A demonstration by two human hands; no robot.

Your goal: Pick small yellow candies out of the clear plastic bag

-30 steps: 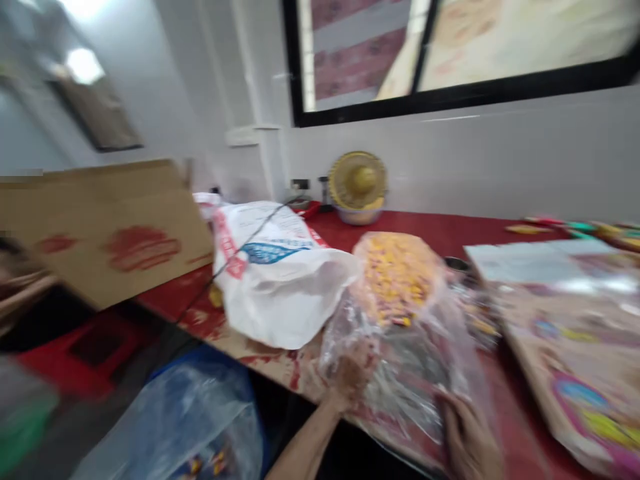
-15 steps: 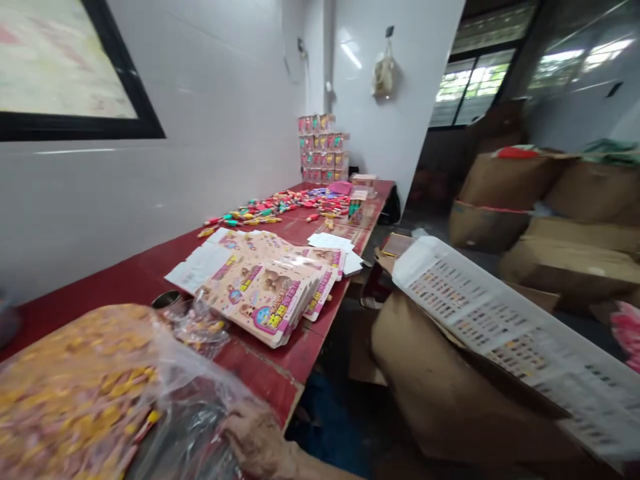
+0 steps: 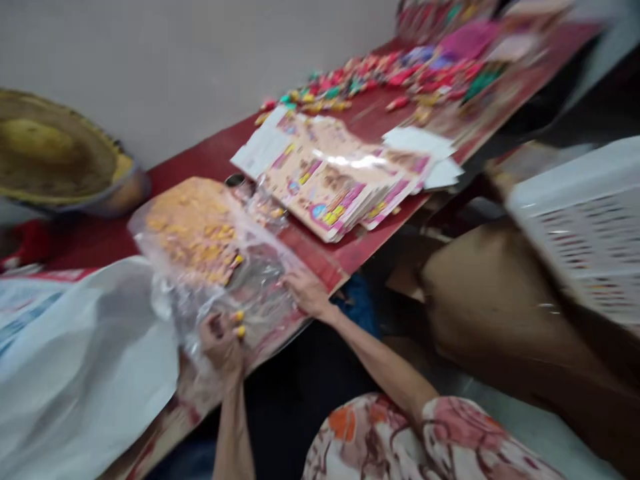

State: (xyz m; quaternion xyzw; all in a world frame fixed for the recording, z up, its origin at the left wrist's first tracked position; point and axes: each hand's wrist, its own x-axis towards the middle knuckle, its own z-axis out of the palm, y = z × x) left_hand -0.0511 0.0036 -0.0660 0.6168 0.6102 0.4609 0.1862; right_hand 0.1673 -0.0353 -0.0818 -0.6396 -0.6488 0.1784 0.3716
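Note:
A clear plastic bag [image 3: 210, 260] full of small yellow and pink pieces lies on the red table [image 3: 200, 160] near its front edge. My left hand [image 3: 223, 340] is closed on the bag's open mouth, with a few yellow pieces at its fingers. My right hand [image 3: 307, 293] rests on the right side of the same bag, fingers pressed down on the plastic. The picture is blurred by motion.
A big white sack [image 3: 75, 353] lies left of the bag. A straw-coloured hat [image 3: 55, 153] sits on a bowl at the back left. Stacked printed cards [image 3: 335, 180] and scattered coloured small items [image 3: 400, 73] lie farther right. A white crate [image 3: 580, 213] and cardboard boxes [image 3: 480, 293] stand off the table's end.
The camera swung right along the table and then back down to the bag. Both hands are in view again on the plastic bag.

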